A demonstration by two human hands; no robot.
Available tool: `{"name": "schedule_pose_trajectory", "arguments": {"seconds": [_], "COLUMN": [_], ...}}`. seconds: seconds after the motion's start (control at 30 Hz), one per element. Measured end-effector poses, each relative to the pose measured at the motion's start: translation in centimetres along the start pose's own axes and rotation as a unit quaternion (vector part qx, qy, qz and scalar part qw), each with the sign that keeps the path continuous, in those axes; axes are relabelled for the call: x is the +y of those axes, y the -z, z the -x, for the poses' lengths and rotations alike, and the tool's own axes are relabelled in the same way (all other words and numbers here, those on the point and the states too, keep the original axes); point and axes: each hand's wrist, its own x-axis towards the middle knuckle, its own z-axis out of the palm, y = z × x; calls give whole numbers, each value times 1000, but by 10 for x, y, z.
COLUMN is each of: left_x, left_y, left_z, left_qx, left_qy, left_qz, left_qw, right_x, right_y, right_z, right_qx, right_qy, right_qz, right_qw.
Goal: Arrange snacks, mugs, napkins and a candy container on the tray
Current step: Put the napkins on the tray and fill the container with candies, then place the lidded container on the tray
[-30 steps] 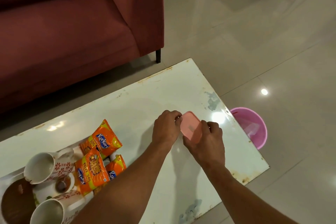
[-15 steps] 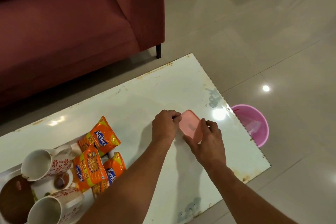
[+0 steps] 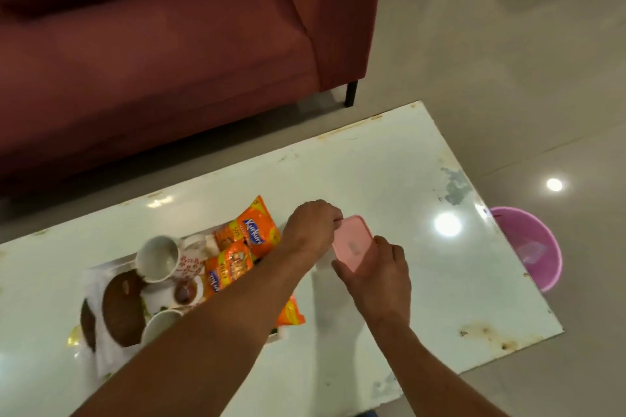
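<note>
1. A dark red sofa [image 3: 162,54] filled the far left of the view, standing on a pale tiled floor [image 3: 501,44].
2. A white glossy bench [image 3: 389,179] lay near the sofa, its surface chipped and rust-spotted at the right edge and near right corner.
3. A pink bin [image 3: 531,247] stood on the floor just beside the right end of the bench.
4. A tray [image 3: 101,342] sat at the near left of the bench, partly hidden by the left forearm; its outline was hard to make out, and it looked white with brown patches.
5. Two white mugs with a red pattern rested on the tray: the far mug [image 3: 162,257] lay tilted with its mouth towards the camera, and the near mug [image 3: 162,322] showed only its rim beside the forearm.
6. Orange snack packets [image 3: 250,234] were heaped at the right side of the tray, one overlapping another, and another corner poked out near the forearm.
7. The pink candy container [image 3: 354,245] was held above the bench, right of the tray, with its flat lid facing up.
8. The left hand [image 3: 311,227] was closed on the container's far left edge.
9. The right hand [image 3: 379,278] gripped its near right side, fingers curled under it.
</note>
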Motion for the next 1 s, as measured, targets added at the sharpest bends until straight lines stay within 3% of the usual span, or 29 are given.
{"name": "schedule_pose_trajectory", "arguments": {"seconds": [0.23,0.6,0.7,0.77,0.83,0.9,1.0], "left_x": [-48,-59,-59,-60,-64,-82,-159], "left_y": [26,8,6,15,32,56,85], "left_z": [28,21,22,32,52,85,147], "left_qx": [3,-49,-29,42,196,376,544], "left_qy": [-55,-85,-101,-123,-143,-110,51], "left_qz": [-206,-271,-278,-239,-107,63,198], "left_qw": [977,958,955,962,964,918,814], "right_x": [-45,-44,-42,-43,-43,-43,-39], "right_y": [-41,-60,-58,-53,-45,-40,-42], "right_z": [30,37,39,43,52,67,93], "right_qx": [6,17,8,27,81,116,88], "right_qy": [-6,-33,-41,-28,0,38,64], "right_qz": [13,33,43,47,-1,-62,-77], "right_qw": [1000,999,998,998,997,991,991]}}
